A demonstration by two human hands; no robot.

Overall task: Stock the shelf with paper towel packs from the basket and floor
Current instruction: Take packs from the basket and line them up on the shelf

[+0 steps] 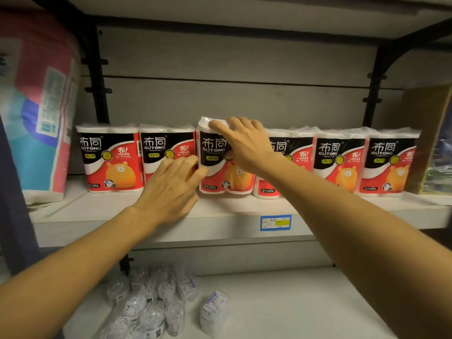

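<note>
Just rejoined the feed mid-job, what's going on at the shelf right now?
A person is setting a Butong paper towel pack into the row on the middle shelf. The right hand grips its top, the left hand steadies its lower left side. It sits third from the left, slightly forward of the other five packs. Small clear-wrapped items lie on the shelf below.

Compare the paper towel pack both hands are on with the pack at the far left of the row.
The held pack stands forward of the row and reaches higher; the far-left pack sits back in line. The right hand grips the held pack's top and the left hand touches its side; the far-left pack is untouched. Both are upright, with the same black, red and white two-roll wrapper.
</note>
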